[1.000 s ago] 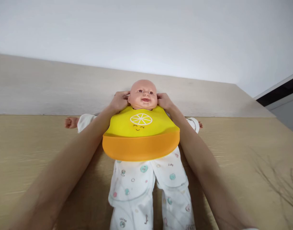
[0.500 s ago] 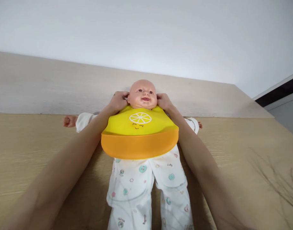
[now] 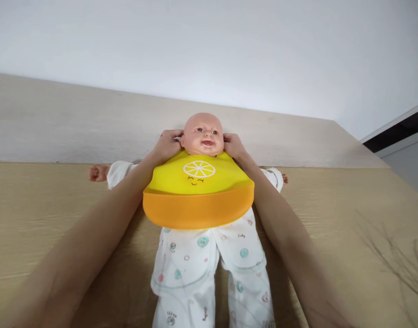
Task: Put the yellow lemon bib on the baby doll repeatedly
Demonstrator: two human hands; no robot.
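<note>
A baby doll (image 3: 202, 132) in white printed clothes lies face up with its arms spread. Over its chest is a yellow bib (image 3: 171, 173) with a citrus-slice print and an orange catch pocket. My left hand (image 3: 168, 143) is closed at the bib's neck end, beside the doll's head. On the other side, my right hand (image 3: 233, 145) is curled at the opposite neck end of the bib. The fingertips of both hands go behind the doll's neck, so the straps and any fastening are hidden.
Beneath the doll is a light wood surface (image 3: 52, 218), with a paler raised strip (image 3: 65, 123) behind it. Beyond stands a white wall (image 3: 202, 50). Thin dark twig-like lines (image 3: 393, 255) show at the lower right.
Almost nothing differs. The doll's head and the bib have shifted very slightly to the left in view, and both hands keep their places beside the neck.
</note>
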